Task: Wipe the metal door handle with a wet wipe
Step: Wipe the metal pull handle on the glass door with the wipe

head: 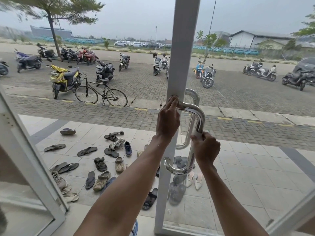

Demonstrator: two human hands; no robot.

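A polished D-shaped metal door handle (200, 116) is fixed to the white frame (181, 62) of a glass door straight ahead. My left hand (168, 118) is closed around the handle's upper horizontal arm, right where it meets the frame. My right hand (206, 148) is wrapped around the upright bar near its middle. A thin pale edge of the wet wipe (197, 134) shows under its fingers, and the rest is hidden in the grip. The lower bend of the handle (172, 168) is bare.
A matching handle (193, 95) sits on the door's outer side, seen through the glass. A second door leaf (32, 159) stands open at the left. Several sandals and shoes (102, 160) lie on the tiled porch outside, with a bicycle (101, 95) and parked motorbikes beyond.
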